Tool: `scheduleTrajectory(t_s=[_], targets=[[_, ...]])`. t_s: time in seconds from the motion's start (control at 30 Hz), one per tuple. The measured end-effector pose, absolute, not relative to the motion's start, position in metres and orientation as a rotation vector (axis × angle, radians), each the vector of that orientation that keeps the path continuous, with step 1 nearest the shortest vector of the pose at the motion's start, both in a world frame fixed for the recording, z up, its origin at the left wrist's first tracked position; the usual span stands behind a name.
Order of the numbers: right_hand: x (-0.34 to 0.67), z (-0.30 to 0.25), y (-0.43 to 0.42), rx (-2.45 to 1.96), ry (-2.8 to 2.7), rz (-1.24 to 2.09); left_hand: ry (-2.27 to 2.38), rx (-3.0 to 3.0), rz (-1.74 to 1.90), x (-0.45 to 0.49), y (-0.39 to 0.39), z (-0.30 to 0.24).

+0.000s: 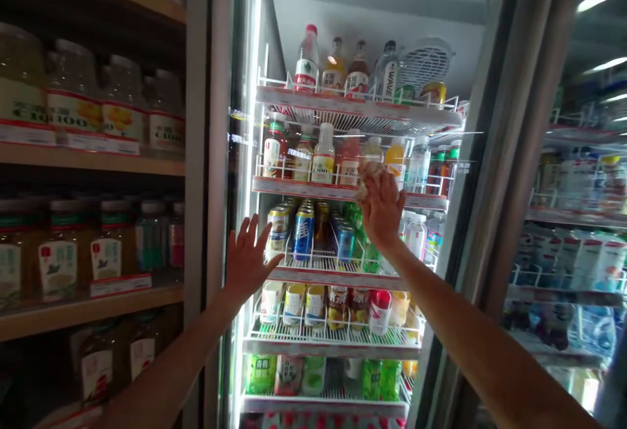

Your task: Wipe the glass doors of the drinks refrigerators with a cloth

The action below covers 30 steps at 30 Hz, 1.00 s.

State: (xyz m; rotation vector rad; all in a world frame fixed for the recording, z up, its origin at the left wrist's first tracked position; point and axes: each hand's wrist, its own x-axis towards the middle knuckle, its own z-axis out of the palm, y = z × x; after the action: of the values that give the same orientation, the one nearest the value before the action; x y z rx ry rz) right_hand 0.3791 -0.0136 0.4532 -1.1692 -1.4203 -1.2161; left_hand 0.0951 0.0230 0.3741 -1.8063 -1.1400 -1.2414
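In front of me stands a drinks fridge with a glass door [372, 44]. My right hand [383, 210] is raised against the glass, its fingers pressed on a crumpled, pale cloth [368, 177]. Behind the cloth is the shelf with juice bottles. My left hand [249, 253] is spread out with nothing in it, near the door's left side, and it seems to rest on the glass. Through the door beside that hand I see a blue can [303, 233] and a white-and-gold can [278, 226].
Wooden shelves [93, 156] with bottled drinks stand at the left. A metal door frame [519, 122] runs down the right, and beyond it is another fridge section with bottles [597, 259]. Inside the fridge, wire racks [333, 344] hold cans and bottles.
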Motion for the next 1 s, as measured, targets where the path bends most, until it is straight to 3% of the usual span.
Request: scheduleTrajectory(t_s=[0.2,0.37,0.57,0.7,0.9,1.0], targets=[[0.339,0.441,-0.011,-0.875,-2.118,-1.328,-1.055,-1.802,-1.205,0.08,0.023,0.373],[0.315,0.48,-0.004,-1.092,-1.751,-1.237,-1.08,-1.797,-1.189,0.068,0.022,0.373],[0.303,0.452,-0.002,-0.665,-2.255,-1.437,-1.078,-1.773,-1.146,0.056,0.02,0.375],[0.305,0.474,-0.002,-0.999,-1.864,-1.289,-1.043,-1.755,-1.14,0.059,0.017,0.388],[0.337,0.455,-0.011,-0.721,-2.186,-1.44,-1.026,-1.764,-1.132,0.072,0.014,0.407],[0.366,0.466,-0.014,-0.933,-1.842,-1.389,-0.991,-1.777,-1.132,0.081,0.015,0.412]])
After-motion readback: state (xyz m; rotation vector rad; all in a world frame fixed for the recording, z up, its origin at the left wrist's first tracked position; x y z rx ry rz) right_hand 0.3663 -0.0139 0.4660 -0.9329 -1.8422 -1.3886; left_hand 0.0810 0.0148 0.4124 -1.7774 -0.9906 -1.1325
